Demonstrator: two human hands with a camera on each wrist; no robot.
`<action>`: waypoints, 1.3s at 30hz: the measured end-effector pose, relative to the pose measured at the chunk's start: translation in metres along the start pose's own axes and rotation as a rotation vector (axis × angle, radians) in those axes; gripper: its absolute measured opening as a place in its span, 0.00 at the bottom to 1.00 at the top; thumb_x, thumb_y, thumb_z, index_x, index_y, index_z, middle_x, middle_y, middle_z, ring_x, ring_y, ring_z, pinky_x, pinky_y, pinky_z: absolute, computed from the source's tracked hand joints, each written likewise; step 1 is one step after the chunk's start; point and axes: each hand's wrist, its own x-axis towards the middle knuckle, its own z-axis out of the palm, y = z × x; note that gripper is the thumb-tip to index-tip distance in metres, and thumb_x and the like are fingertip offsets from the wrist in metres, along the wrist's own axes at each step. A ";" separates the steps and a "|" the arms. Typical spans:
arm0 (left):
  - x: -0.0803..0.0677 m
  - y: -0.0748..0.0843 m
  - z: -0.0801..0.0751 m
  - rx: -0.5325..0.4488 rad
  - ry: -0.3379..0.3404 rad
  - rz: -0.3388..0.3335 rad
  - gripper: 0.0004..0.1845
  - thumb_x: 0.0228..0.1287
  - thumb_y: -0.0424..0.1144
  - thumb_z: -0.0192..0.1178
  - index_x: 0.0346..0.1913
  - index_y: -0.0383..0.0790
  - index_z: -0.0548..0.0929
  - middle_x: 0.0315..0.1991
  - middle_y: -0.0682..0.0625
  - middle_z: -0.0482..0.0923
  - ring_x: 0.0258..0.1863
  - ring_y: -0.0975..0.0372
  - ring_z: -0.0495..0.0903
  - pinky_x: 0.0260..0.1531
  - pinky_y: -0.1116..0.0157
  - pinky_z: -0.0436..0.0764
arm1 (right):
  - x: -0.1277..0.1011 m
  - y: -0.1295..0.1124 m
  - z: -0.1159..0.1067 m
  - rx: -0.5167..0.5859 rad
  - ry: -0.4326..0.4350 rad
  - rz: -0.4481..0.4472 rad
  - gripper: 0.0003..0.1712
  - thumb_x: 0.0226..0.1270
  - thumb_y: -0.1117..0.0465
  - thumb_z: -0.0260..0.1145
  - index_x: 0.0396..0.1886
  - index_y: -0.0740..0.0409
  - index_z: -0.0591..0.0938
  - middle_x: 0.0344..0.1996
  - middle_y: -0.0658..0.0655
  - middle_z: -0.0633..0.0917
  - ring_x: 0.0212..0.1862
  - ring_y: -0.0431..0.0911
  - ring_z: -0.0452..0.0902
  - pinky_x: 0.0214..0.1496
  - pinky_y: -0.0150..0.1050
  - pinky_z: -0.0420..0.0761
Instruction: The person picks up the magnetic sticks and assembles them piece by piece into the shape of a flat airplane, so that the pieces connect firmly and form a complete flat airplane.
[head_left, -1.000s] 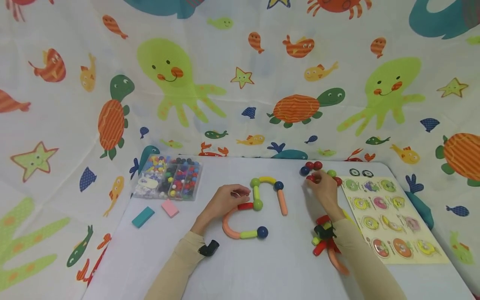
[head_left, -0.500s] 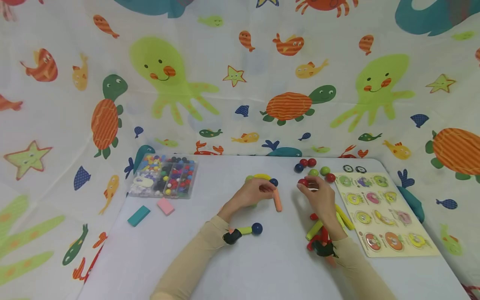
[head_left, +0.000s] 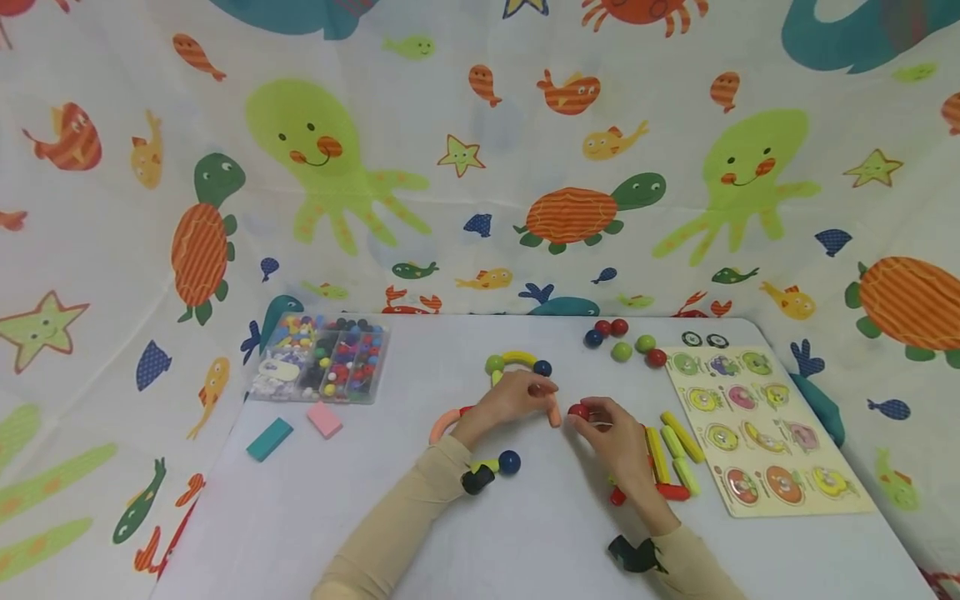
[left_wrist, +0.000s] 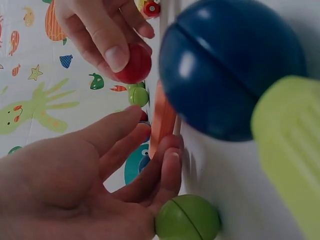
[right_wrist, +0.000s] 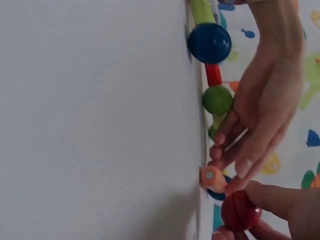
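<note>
The right hand is pinching the red ball, likely hard and slick, best held mid-girth, near three o'clock from the loose-fingered left hand.

Colour check: the held ball is glossy solid red, the short stick is peachy orange, and the chain's arc has a lime ball, a yellow curve and a navy ball. Both sleeves are plain beige, there's one teal block and one pink block, the puzzle board is cream with multicoloured pictures, and the bead box is basically a rainbow. Tabletop's plain white, but the white backdrop goes wild with lime octopuses, striped orange fish and green turtles with striped orange shells.
</note>
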 end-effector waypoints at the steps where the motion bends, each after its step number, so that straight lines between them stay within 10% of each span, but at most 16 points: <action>1: 0.001 0.000 0.001 0.010 -0.007 0.008 0.17 0.72 0.43 0.63 0.60 0.45 0.85 0.52 0.51 0.86 0.50 0.59 0.80 0.54 0.62 0.80 | -0.002 0.001 0.002 0.006 -0.003 0.001 0.24 0.66 0.51 0.74 0.58 0.53 0.83 0.49 0.54 0.87 0.51 0.48 0.83 0.49 0.24 0.78; 8: 0.003 -0.001 0.003 0.036 -0.027 0.054 0.16 0.74 0.41 0.61 0.59 0.43 0.85 0.57 0.51 0.86 0.63 0.58 0.79 0.65 0.58 0.76 | -0.010 0.004 0.013 -0.010 -0.026 0.017 0.22 0.64 0.51 0.75 0.55 0.52 0.84 0.43 0.52 0.87 0.45 0.45 0.81 0.47 0.26 0.78; 39: -0.013 0.002 -0.012 0.022 0.041 0.049 0.14 0.75 0.43 0.60 0.57 0.47 0.86 0.49 0.55 0.86 0.46 0.64 0.80 0.51 0.67 0.81 | -0.010 -0.005 0.022 -0.042 -0.107 -0.015 0.22 0.60 0.47 0.77 0.51 0.50 0.82 0.36 0.49 0.83 0.40 0.43 0.77 0.44 0.29 0.78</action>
